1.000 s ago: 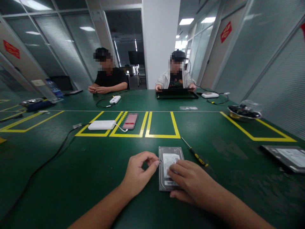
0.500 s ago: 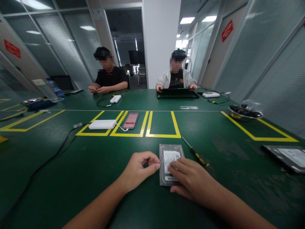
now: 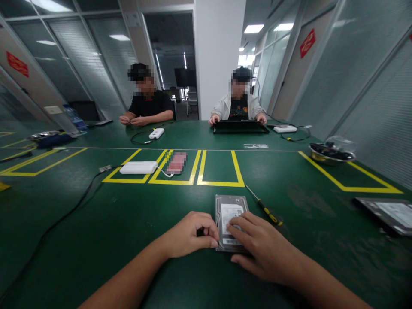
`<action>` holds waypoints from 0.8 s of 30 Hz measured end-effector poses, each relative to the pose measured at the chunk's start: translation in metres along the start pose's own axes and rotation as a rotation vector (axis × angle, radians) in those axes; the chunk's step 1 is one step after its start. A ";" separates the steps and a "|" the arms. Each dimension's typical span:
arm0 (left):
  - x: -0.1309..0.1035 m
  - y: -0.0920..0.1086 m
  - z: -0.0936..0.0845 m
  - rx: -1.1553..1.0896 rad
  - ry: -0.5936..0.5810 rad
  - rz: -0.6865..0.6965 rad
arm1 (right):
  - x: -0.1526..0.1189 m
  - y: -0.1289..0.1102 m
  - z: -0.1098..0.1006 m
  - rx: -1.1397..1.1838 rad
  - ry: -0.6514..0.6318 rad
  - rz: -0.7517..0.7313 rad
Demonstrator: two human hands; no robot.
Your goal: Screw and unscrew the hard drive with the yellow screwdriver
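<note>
A silver hard drive [image 3: 230, 201] with a white label lies flat on the green table [image 3: 112, 231]. My right hand [image 3: 257, 240] rests over its right side, fingers spread across the label and thumb off the lower edge. At the drive's lower left edge, my left hand [image 3: 196, 234] has its thumb and fingertips brought together; whatever may be between them is too small to make out. Just right of the drive lies a screwdriver [image 3: 268, 212] with a yellow and black handle, its tip pointing up and left.
Beyond the drive are yellow tape frames [image 3: 220, 183], a white power bank [image 3: 138, 167] and a pink phone [image 3: 176, 163]. Another drive [image 3: 391, 214] and a metal bowl [image 3: 331, 159] are at right. A black cable [image 3: 64, 216] runs along the left. Two people sit opposite.
My left hand has moved down along the drive's left edge, from its middle to near the lower corner. My right hand stays on the drive, its thumb slightly lower.
</note>
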State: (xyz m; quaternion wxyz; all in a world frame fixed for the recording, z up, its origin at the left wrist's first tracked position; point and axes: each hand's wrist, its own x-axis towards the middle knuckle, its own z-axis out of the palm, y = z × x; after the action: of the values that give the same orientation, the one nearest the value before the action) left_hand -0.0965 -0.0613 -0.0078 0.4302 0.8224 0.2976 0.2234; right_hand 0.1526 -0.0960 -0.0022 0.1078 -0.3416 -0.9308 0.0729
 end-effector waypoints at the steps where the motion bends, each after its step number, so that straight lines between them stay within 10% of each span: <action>1: 0.000 0.000 0.000 0.007 -0.008 0.002 | 0.000 0.000 0.000 0.001 -0.005 0.003; 24: 0.002 -0.001 0.001 0.097 -0.084 0.089 | -0.001 -0.001 -0.001 0.004 -0.013 0.008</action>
State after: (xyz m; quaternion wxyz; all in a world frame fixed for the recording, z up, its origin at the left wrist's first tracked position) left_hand -0.0949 -0.0604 -0.0096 0.3917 0.8633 0.2528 0.1932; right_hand 0.1531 -0.0976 -0.0016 0.1020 -0.3447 -0.9299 0.0775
